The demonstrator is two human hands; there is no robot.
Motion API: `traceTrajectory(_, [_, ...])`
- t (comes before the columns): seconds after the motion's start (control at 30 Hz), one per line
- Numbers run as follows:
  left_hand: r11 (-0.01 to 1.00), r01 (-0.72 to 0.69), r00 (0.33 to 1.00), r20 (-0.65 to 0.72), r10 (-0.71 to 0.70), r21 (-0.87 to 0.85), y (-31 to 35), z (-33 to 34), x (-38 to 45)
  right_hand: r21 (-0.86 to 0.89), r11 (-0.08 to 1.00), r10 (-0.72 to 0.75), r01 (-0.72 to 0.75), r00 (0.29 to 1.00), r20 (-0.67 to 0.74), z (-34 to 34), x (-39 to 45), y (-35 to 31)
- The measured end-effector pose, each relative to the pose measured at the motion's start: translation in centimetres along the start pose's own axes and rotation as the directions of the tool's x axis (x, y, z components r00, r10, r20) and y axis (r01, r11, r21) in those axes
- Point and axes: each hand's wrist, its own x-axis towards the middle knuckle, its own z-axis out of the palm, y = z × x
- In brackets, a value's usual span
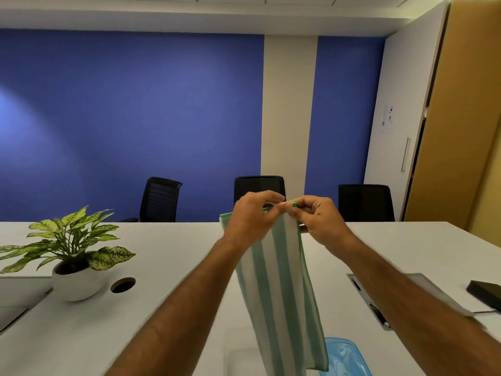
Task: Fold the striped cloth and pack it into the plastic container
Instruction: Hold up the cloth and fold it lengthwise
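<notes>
The green-and-white striped cloth (pixel 282 294) hangs in the air, doubled lengthwise, over the white table (pixel 176 267). My left hand (pixel 252 215) pinches its top edge from the left. My right hand (pixel 320 221) pinches the top corner just beside it, fingertips almost touching. The cloth's lower end drops out of view at the bottom edge. A blue plastic lid or container part (pixel 344 356) lies on the table at the bottom, partly behind the cloth. A clear plastic container (pixel 241 362) shows faintly to its left.
A potted plant (pixel 73 256) in a white bowl stands at the left beside a round cable hole (pixel 123 284). A cable slot (pixel 371 305) and a black device (pixel 485 293) lie at the right. Three black chairs (pixel 259 188) stand behind the table.
</notes>
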Motion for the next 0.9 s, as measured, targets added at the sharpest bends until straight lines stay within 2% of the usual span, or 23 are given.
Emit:
traceTrajectory(0.13, [0.998, 0.036, 0.999, 0.004, -0.036, -0.053, 0.4, 0.8, 0.5, 0.049, 0.999, -0.004, 0.006, 0.999, -0.041, -0.1, -0.2, 0.3])
traceTrajectory(0.27, [0.994, 0.064, 0.998, 0.033, -0.062, -0.088, 0.6, 1.1, 0.5, 0.011, 1.0, -0.003, 0.004, 0.993, -0.119, -0.2, -0.3, 0.9])
traceTrajectory(0.43, [0.993, 0.029, 1.0, 0.0, -0.029, -0.116, 1.2, 1.2, 0.6, 0.0, 0.999, -0.048, 0.048, 0.984, -0.174, -0.3, -0.8, 1.4])
traceTrajectory(0.6, [0.997, -0.004, 1.0, -0.03, 0.001, -0.071, 1.7, 1.3, 0.7, -0.022, 0.996, -0.092, 0.089, 0.97, -0.225, 0.3, -1.5, 1.9])
traceTrajectory(0.9, [0.999, -0.05, 0.998, -0.033, 0.049, -0.018, 2.1, 0.6, 0.5, 0.048, 0.997, -0.047, 0.057, 0.981, -0.188, 0.8, -2.0, 3.2])
